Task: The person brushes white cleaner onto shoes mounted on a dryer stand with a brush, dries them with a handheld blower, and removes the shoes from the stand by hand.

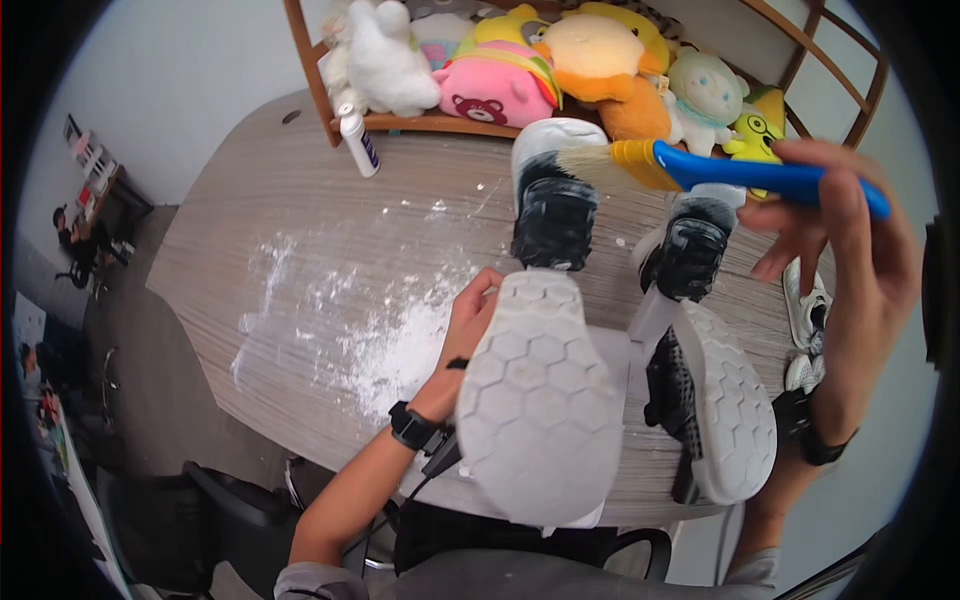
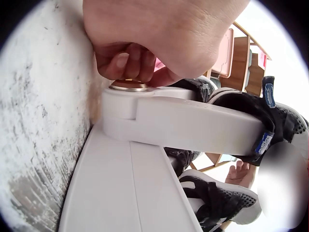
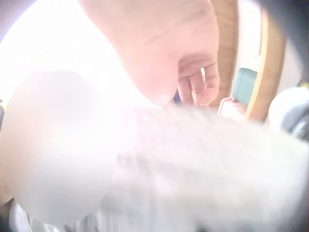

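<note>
My right hand (image 1: 850,230) holds a brush (image 1: 740,172) by its blue handle. Its pale bristles meet the toe area of a black and white shoe (image 1: 555,215). A similar shoe (image 1: 690,240) stands to the right of that one. Closer to me, two more shoes show their white hexagon-patterned soles, one sole (image 1: 540,400) large in front and another sole (image 1: 735,400) beside it. The shoes sit on arms of a white stand (image 2: 203,121). My left hand (image 2: 159,38) curls its fingers at a metal-rimmed round knob (image 2: 129,86) over the stand's joint.
White powder (image 1: 400,345) is spread over the wooden table (image 1: 220,250). A white bottle (image 1: 358,140) stands by a wooden shelf (image 1: 420,124) full of plush toys. More shoes (image 1: 805,305) lie at the right. Black chairs (image 1: 200,520) and seated people are at the left.
</note>
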The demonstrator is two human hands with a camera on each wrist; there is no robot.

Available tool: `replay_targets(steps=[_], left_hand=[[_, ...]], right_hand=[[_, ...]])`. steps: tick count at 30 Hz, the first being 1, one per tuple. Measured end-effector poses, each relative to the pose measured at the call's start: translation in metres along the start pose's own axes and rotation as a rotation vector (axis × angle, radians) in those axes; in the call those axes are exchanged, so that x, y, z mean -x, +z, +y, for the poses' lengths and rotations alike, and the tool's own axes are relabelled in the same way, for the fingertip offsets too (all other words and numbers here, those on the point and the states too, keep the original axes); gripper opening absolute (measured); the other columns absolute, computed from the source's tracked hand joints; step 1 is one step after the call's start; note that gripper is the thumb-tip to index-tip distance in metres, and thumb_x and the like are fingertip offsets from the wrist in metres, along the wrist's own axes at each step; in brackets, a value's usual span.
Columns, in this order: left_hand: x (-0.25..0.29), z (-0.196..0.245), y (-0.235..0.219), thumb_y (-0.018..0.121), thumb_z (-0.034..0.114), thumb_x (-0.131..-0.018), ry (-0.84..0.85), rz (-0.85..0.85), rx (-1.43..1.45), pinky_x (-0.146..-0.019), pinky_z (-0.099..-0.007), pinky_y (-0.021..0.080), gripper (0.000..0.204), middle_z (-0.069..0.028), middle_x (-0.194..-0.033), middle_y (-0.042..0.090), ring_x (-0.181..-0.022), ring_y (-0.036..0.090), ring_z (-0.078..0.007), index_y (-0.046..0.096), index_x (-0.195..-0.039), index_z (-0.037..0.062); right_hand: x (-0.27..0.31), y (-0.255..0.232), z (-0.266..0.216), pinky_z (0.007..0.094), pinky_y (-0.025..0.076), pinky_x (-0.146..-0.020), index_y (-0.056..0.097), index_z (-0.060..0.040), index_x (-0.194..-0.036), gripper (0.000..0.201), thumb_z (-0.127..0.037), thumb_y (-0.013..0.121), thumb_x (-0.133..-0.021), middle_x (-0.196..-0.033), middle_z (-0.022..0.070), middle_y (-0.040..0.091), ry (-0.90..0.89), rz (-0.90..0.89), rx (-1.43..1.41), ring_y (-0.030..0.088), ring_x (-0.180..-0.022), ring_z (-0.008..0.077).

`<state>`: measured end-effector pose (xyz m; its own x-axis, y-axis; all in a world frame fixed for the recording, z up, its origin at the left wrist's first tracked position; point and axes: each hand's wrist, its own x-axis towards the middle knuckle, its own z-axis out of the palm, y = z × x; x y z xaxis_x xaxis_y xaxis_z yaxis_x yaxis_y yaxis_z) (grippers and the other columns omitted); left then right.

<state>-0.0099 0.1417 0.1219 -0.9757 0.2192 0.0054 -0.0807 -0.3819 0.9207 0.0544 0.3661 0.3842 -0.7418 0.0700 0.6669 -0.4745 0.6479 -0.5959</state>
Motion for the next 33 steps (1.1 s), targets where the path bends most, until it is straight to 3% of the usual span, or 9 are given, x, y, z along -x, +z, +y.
replay_targets(steps=[2, 4, 6, 13, 20, 26, 29, 31, 33], left_hand=[[0.002, 0.001, 0.002, 0.055, 0.014, -0.101, 0.009, -0.045, 0.0, -0.056, -0.0196, 0.039, 0.009, 0.0056, -0.073, 0.056, -0.065, 0.048, -0.0008, 0.056, -0.096, 0.0066], [0.006, 0.015, 0.012, 0.053, 0.015, -0.101, 0.049, -0.01, 0.086, -0.053, -0.0209, 0.03, 0.01, 0.0073, -0.069, 0.051, -0.061, 0.04, 0.0001, 0.055, -0.096, 0.0062], [-0.01, -0.009, 0.001, 0.053, 0.015, -0.1, -0.144, -0.016, 0.283, -0.052, -0.0214, 0.029, 0.01, 0.0071, -0.069, 0.051, -0.06, 0.04, -0.0003, 0.056, -0.097, 0.006], [-0.005, 0.001, 0.005, 0.057, 0.019, -0.097, 0.092, -0.029, 0.01, -0.05, -0.0227, 0.029, 0.013, 0.0059, -0.066, 0.048, -0.057, 0.039, -0.0024, 0.057, -0.096, 0.0061], [0.004, 0.017, 0.009, 0.057, 0.021, -0.095, 0.06, -0.013, -0.029, -0.046, -0.0242, 0.033, 0.015, 0.003, -0.067, 0.051, -0.054, 0.042, -0.0046, 0.058, -0.095, 0.0062], [0.006, 0.023, 0.01, 0.056, 0.025, -0.097, 0.043, -0.015, -0.053, -0.049, -0.0224, 0.032, 0.02, 0.0039, -0.068, 0.051, -0.058, 0.043, -0.004, 0.058, -0.094, 0.0056], [0.008, 0.026, 0.01, 0.056, 0.025, -0.097, 0.054, -0.011, -0.074, -0.049, -0.0225, 0.033, 0.021, 0.0039, -0.068, 0.051, -0.058, 0.043, -0.0041, 0.058, -0.093, 0.0053], [0.007, 0.026, 0.011, 0.056, 0.025, -0.097, 0.048, -0.005, -0.072, -0.048, -0.0225, 0.033, 0.021, 0.0038, -0.068, 0.051, -0.058, 0.043, -0.0043, 0.058, -0.093, 0.0053], [0.006, 0.024, 0.01, 0.056, 0.025, -0.097, 0.031, -0.011, -0.074, -0.048, -0.0226, 0.033, 0.021, 0.0036, -0.068, 0.051, -0.057, 0.043, -0.0045, 0.059, -0.093, 0.0053]], right_hand=[[-0.024, -0.018, -0.015, 0.0172, 0.04, -0.042, 0.065, 0.0017, -0.118, 0.037, -0.03, 0.051, -0.107, -0.087, 0.0137, 0.075, -0.058, -0.252, 0.134, 0.067, -0.058, 0.0098], [-0.034, -0.003, -0.027, 0.0173, 0.041, -0.041, 0.066, 0.0011, -0.117, 0.035, -0.029, 0.052, -0.106, -0.092, 0.0136, 0.074, -0.157, -0.251, 0.122, 0.068, -0.062, 0.0097], [-0.046, 0.009, -0.055, 0.0174, 0.043, -0.038, 0.069, 0.0003, -0.112, 0.031, -0.027, 0.058, -0.103, -0.1, 0.0121, 0.072, -0.138, -0.407, -0.008, 0.07, -0.072, 0.01], [-0.056, 0.06, -0.07, 0.0223, 0.044, -0.046, 0.072, 0.002, -0.102, 0.036, -0.033, 0.062, -0.1, -0.072, 0.0055, 0.068, -0.012, -0.765, 0.268, 0.059, -0.055, 0.0059], [-0.07, 0.053, -0.071, 0.0253, 0.047, -0.049, 0.073, 0.001, -0.1, 0.037, -0.034, 0.061, -0.1, -0.067, 0.0073, 0.067, -0.24, -0.401, 0.382, 0.061, -0.053, 0.0113], [-0.066, 0.084, -0.088, 0.0263, 0.049, -0.049, 0.073, 0.0012, -0.098, 0.041, -0.037, 0.06, -0.1, -0.069, 0.008, 0.069, -0.274, -0.384, 0.253, 0.061, -0.053, 0.0116], [-0.057, 0.118, -0.086, 0.0372, 0.053, -0.057, 0.07, 0.0035, -0.088, 0.042, -0.034, 0.057, -0.101, -0.071, 0.0146, 0.069, -0.264, -0.523, 0.245, 0.066, -0.058, 0.0247], [-0.052, 0.138, -0.074, 0.0478, 0.053, -0.067, 0.065, 0.0038, -0.08, 0.038, -0.026, 0.053, -0.1, -0.073, 0.0215, 0.067, -0.48, -0.562, 0.466, 0.066, -0.069, 0.0387], [-0.043, 0.147, -0.068, 0.0476, 0.052, -0.067, 0.066, 0.0046, -0.083, 0.036, -0.026, 0.055, -0.099, -0.071, 0.0218, 0.065, -0.513, -0.55, 0.533, 0.066, -0.069, 0.0387]])
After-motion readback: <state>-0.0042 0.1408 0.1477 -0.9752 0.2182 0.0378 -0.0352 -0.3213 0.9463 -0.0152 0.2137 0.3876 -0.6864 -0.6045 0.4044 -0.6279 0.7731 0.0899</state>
